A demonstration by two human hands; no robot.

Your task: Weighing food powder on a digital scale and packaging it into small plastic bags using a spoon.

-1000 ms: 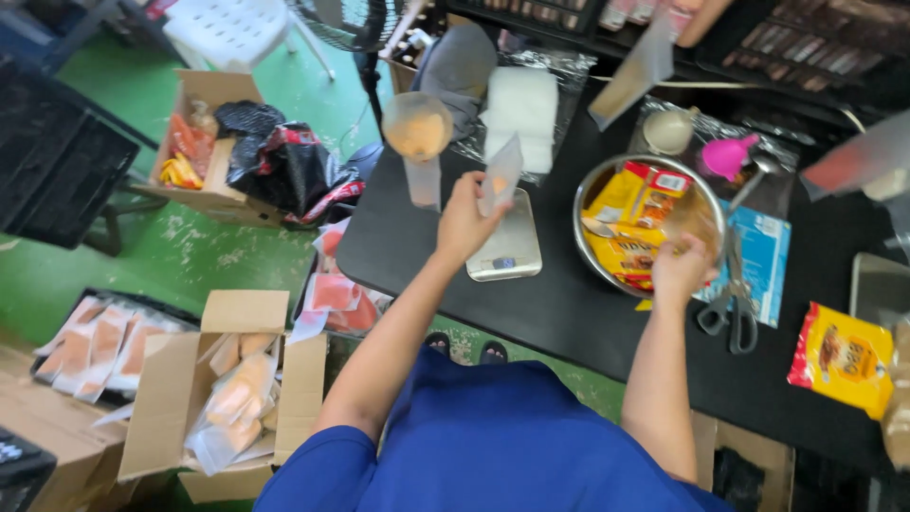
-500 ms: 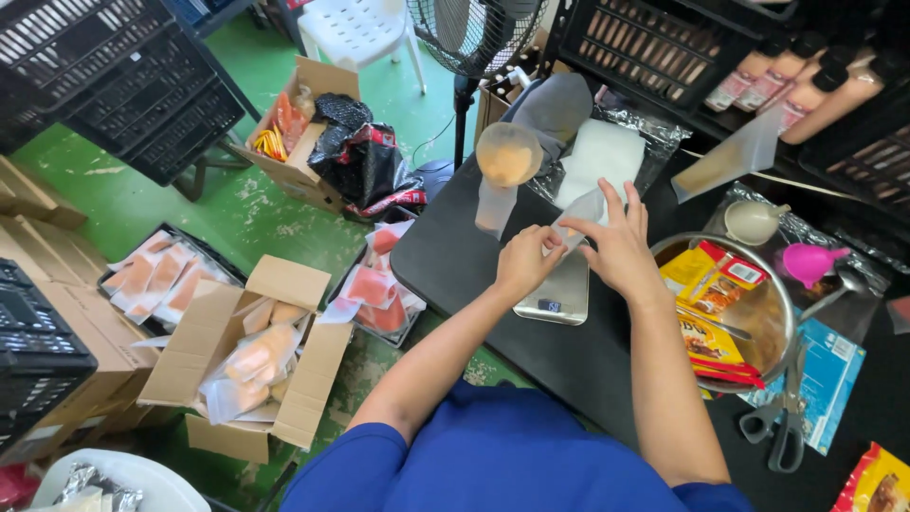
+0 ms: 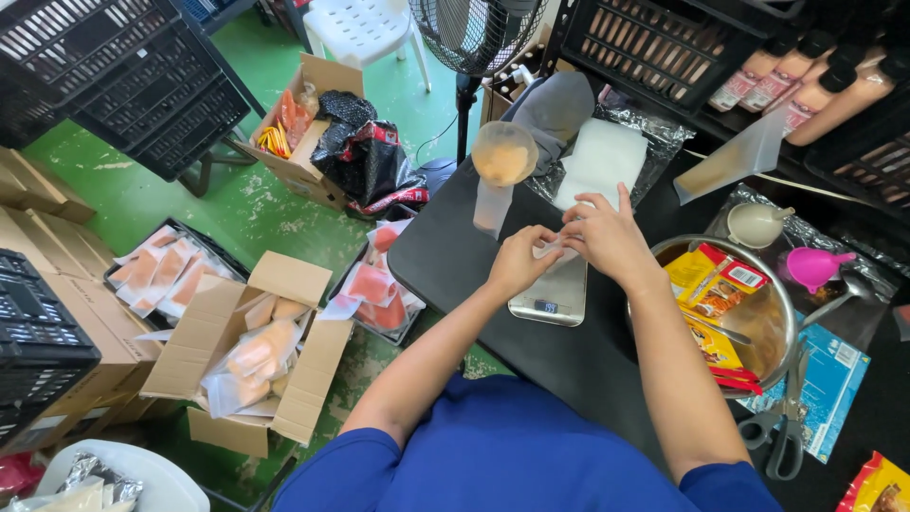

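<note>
Green floor was crowded with boxes around the black bench (image 3: 445,265). Both hands (image 3: 517,261) (image 3: 607,237) pinched a small clear pouch (image 3: 559,251) over the scale (image 3: 550,294); the orange-filled funnel (image 3: 502,156) just beyond looked easy to knock.

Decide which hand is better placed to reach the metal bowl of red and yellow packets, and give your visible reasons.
Right. The right hand lies beside the round metal bowl of red and yellow packets; the left hand sits farther away, over the flat silver digital scale, and would probably have to cross the right arm.
</note>
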